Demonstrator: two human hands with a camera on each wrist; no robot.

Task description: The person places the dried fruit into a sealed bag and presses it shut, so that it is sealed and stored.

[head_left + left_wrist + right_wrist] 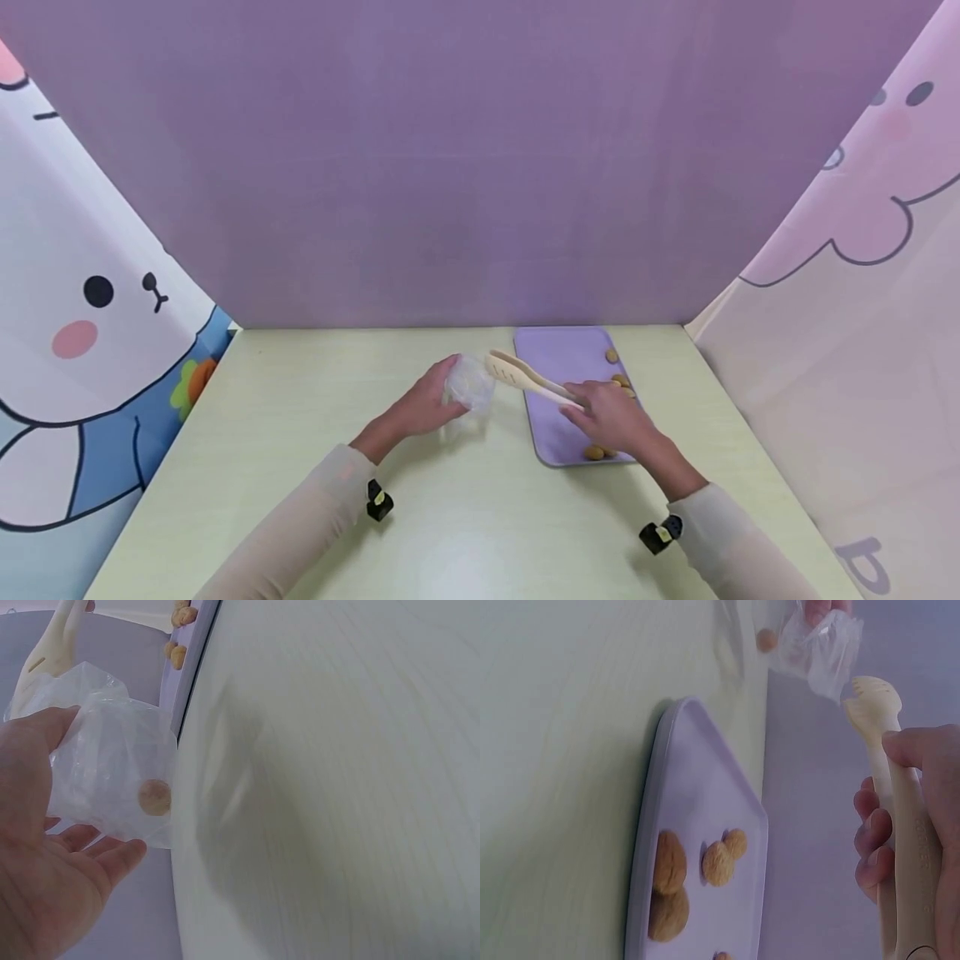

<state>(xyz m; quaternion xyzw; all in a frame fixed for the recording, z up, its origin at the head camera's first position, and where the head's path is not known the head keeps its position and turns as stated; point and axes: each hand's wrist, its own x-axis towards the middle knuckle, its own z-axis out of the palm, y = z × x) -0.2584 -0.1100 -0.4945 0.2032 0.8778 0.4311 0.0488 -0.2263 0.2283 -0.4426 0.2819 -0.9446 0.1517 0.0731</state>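
Reaching in on the head view, the left hand (424,405) is holding a clear bag (471,383) above the table (450,517); the right hand (611,414) is angling tongs (525,379) toward it. Left wrist view: fingers (124,859) are pinching the bag, a walnut (154,797) showing inside. Right wrist view: handle lettering (922,844) is proving unreadable; fingers (874,831) are gripping the tongs.

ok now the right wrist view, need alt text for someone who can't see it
The right hand grips cream tongs, their tips near a clear plastic bag held by the left hand, with one round brown nut inside. A lilac tray on a pale table holds several more nuts.
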